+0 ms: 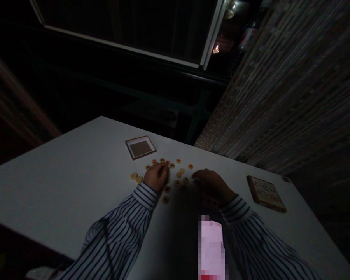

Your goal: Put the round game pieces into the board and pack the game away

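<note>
On white table (61,182) | some round pieces (186,180) between left grip (156,176) and right grip (212,183) | grasping or released (dim light): cannot tell

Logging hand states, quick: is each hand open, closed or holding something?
Left hand: curled among the round pieces; whether it holds one cannot be told.
Right hand: bent, beside the pieces; too dark to tell its grip.

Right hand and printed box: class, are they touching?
Apart. The head view shows a strip of white table between the right hand and the printed box.
</note>
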### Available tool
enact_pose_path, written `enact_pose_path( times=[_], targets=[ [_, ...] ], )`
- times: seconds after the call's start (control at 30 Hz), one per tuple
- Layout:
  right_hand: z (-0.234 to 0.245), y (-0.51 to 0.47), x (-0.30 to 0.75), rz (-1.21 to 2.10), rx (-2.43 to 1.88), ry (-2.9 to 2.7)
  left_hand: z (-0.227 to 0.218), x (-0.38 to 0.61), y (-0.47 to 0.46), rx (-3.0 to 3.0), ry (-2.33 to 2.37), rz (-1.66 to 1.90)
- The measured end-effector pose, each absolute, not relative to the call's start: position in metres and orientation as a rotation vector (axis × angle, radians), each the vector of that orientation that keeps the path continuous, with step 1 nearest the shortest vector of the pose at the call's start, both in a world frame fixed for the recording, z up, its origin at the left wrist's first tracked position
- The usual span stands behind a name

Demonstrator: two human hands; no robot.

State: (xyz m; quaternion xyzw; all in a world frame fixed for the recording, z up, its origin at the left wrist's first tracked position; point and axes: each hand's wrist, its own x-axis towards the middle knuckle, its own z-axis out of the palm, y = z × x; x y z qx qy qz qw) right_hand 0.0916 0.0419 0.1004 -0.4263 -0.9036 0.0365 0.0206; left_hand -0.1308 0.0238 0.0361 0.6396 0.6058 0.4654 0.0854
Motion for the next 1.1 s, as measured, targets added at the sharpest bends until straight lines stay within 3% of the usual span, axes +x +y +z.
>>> enact_pose_path(
  times=[0.83,0.97,1.1],
  targets=[
    [0.081,0.096,0.034,-0.168,-1.212,-3.175,0.032,-0.132,0.015,2.01,1.799,1.374],
    [0.077,0.102,0.038,-0.06,-1.222,-3.123,0.031,-0.132,0.014,2.009,1.781,1.375],
    [0.077,0.108,0.045,0.286,-1.154,-2.936,0.032,-0.132,0.014,2.004,1.767,1.369]
  ],
)
